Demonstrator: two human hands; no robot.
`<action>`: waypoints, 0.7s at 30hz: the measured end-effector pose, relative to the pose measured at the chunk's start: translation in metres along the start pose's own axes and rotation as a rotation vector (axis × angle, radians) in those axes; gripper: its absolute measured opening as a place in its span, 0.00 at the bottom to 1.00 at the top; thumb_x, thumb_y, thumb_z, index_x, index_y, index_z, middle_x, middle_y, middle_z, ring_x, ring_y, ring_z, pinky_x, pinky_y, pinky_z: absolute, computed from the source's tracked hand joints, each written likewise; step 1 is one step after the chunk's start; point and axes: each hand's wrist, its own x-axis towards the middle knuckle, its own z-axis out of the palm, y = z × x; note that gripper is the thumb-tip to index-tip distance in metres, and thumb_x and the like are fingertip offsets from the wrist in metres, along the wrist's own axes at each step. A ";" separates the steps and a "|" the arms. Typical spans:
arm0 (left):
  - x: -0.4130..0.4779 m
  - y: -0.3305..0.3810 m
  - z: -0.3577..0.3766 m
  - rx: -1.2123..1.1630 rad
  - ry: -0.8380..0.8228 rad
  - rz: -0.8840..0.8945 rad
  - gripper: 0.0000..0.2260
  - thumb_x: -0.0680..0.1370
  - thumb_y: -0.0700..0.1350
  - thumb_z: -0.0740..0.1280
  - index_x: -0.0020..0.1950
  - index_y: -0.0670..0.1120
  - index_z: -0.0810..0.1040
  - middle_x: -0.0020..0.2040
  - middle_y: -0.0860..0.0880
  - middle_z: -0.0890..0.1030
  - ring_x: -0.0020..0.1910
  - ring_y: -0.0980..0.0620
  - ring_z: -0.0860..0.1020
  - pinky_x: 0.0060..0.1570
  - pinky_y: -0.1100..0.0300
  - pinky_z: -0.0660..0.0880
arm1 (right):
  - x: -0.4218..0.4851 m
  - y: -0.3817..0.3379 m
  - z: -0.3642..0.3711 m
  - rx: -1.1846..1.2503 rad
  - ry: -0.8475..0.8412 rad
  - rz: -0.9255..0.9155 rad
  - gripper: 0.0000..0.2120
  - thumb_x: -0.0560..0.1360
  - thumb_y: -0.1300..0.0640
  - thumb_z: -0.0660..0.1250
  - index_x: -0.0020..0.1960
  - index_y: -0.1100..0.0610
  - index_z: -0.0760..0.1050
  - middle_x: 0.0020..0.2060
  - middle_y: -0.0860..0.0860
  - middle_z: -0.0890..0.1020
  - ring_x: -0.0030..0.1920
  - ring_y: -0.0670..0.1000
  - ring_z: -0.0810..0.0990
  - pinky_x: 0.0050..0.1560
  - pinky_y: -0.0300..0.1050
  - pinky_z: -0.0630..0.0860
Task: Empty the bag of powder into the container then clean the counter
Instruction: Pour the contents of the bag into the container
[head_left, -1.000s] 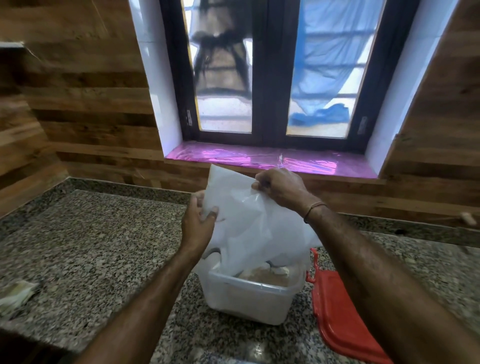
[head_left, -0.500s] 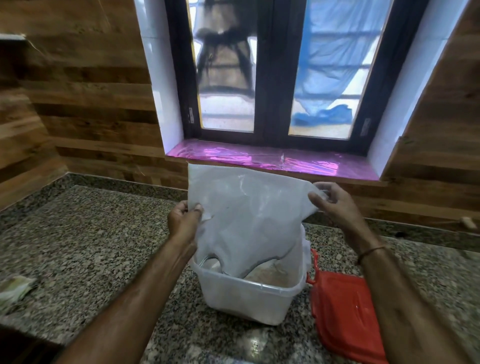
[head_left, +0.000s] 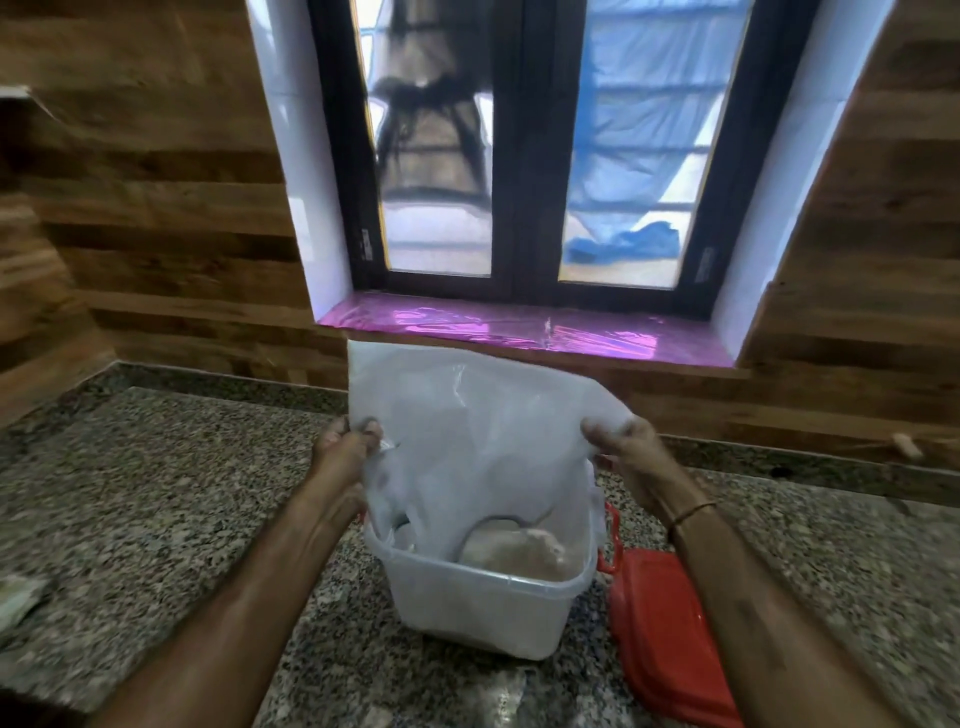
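A translucent white plastic bag hangs upside down over a clear plastic container on the granite counter. My left hand pinches the bag's left edge and my right hand grips its right edge, stretching it flat between them. The bag's lower end dips inside the container. A mound of pale beige powder lies in the container.
A red lid lies on the counter just right of the container. A crumpled cloth sits at the counter's left edge. A wood-panelled wall and a window with a pink sill stand behind.
My right hand moved from the bag's top middle out to its right edge. The bag went from bunched to spread flat, and both hands have dropped a little lower.
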 end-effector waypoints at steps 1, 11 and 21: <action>0.001 -0.001 -0.004 0.010 0.002 -0.002 0.09 0.81 0.33 0.65 0.53 0.46 0.80 0.50 0.43 0.83 0.43 0.44 0.81 0.40 0.54 0.78 | 0.002 0.000 0.006 -0.017 0.060 -0.045 0.09 0.71 0.59 0.78 0.50 0.58 0.82 0.39 0.48 0.88 0.37 0.46 0.85 0.40 0.45 0.78; 0.010 0.001 -0.017 -0.074 0.012 -0.109 0.12 0.79 0.32 0.66 0.59 0.45 0.80 0.55 0.40 0.84 0.51 0.41 0.81 0.49 0.46 0.81 | 0.004 -0.010 0.014 0.012 -0.194 0.058 0.47 0.52 0.45 0.88 0.66 0.58 0.77 0.60 0.55 0.85 0.60 0.56 0.84 0.60 0.57 0.80; 0.005 0.006 -0.017 -0.094 -0.008 -0.058 0.09 0.80 0.34 0.66 0.56 0.44 0.81 0.55 0.41 0.84 0.51 0.41 0.82 0.55 0.42 0.81 | 0.002 0.001 0.021 -0.057 -0.084 0.051 0.15 0.73 0.63 0.73 0.59 0.64 0.80 0.49 0.54 0.88 0.51 0.54 0.86 0.47 0.42 0.84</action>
